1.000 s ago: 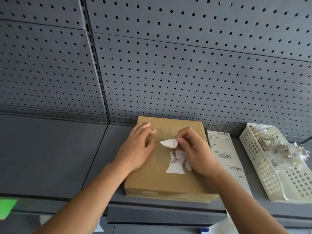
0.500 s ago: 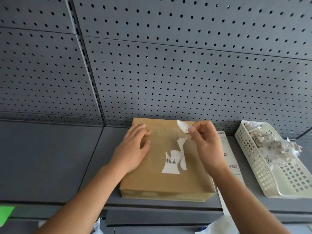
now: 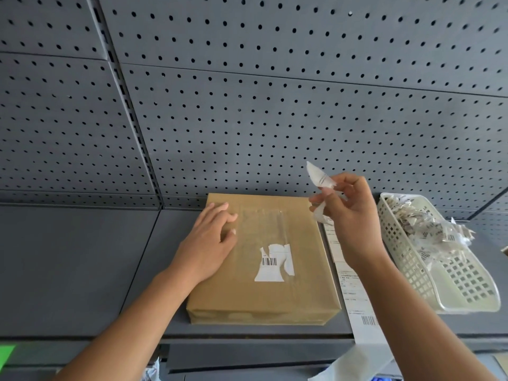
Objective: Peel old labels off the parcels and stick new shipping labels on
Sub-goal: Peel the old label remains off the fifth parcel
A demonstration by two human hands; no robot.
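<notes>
The scrap [image 3: 319, 176] has come free. A second ago my right grip [image 3: 354, 215] was tearing it off the box [image 3: 247, 298]; now it pinches the scrap in the air past the box's right edge, near the basket [image 3: 464, 295] of old scraps. My left grip [image 3: 209, 243] lies flat with fingers straight on the box's far left corner, pinning it to the table [image 3: 82, 270]. A ragged patch [image 3: 275, 264] with a barcode remains stuck mid-box, so the peeling isn't finished. Room on the right is tight: new labels [image 3: 353, 294] lie between box and basket, and the pegboard [image 3: 275, 119] stands just behind.
</notes>
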